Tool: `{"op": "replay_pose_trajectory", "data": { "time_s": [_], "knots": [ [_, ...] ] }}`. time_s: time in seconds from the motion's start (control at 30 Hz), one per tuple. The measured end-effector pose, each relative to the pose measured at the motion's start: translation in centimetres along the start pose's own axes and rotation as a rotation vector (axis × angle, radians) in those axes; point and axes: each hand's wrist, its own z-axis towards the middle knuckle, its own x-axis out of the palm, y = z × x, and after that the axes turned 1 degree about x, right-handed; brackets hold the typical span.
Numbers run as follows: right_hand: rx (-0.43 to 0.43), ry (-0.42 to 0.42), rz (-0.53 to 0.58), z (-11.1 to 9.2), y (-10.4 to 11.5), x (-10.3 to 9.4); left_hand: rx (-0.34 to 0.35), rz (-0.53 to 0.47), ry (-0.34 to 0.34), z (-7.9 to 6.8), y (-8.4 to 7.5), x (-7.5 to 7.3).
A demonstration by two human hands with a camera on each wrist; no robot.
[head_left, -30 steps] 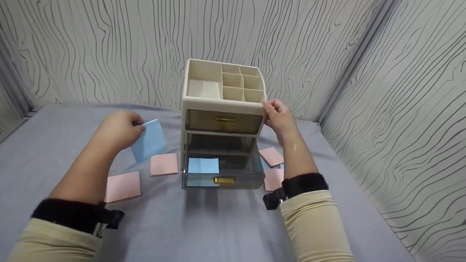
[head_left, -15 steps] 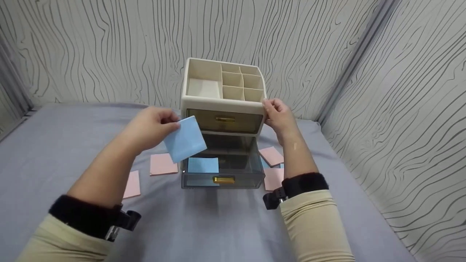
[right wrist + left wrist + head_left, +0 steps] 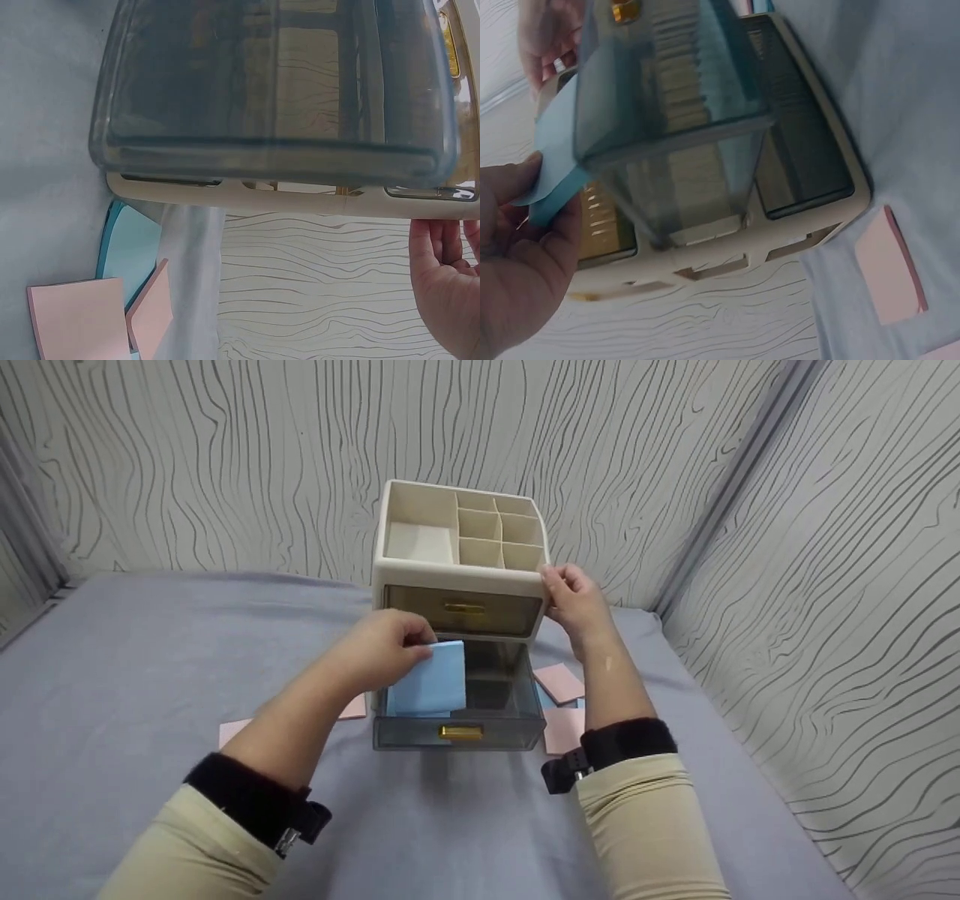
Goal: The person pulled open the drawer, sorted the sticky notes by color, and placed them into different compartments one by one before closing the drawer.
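Observation:
My left hand (image 3: 382,649) pinches a blue sticky-note pad (image 3: 433,679) by its upper edge. The pad hangs over the pulled-out smoky clear drawer (image 3: 502,733) of a cream desk organizer (image 3: 457,573), overlapping in the head view another blue pad that lies inside. In the left wrist view, thumb and fingers grip the held pad (image 3: 559,150) beside the drawer wall. My right hand (image 3: 577,601) holds the organizer's right side near its top front corner, fingertips against the cream frame in the right wrist view.
Pink pads (image 3: 352,708) lie left of the organizer, partly hidden by my left arm. More pink pads (image 3: 559,682) and a blue pad (image 3: 131,244) are on the right. A closed upper drawer (image 3: 420,611) has a gold handle. Behind stands a wood-grain-patterned wall (image 3: 225,472).
My left hand has carried the blue pad rightward from above the cloth on the left to over the drawer. My right hand stays on the organizer.

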Motion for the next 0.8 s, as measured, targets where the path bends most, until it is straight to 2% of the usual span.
{"op": "replay_pose_trajectory", "data": {
  "time_s": [0.1,0.33,0.43,0.7,0.8],
  "knots": [
    [0.001,-0.001,0.001,0.1,0.0,0.1,0.006,0.052,0.037,0.2,0.0,0.7],
    [-0.011,0.005,0.013,0.1,-0.2,0.0,0.090,0.200,0.113,0.5,0.3,1.7],
    [-0.017,0.014,0.011,0.2,-0.2,0.1,0.087,0.249,0.127,0.6,0.3,1.9],
    [-0.008,0.011,0.028,0.2,-0.1,0.0,0.024,0.451,0.141,0.7,-0.6,2.3],
    [-0.009,0.011,0.037,0.2,-0.2,0.0,0.007,0.498,0.146,0.9,-0.8,2.5]
  ]
}}
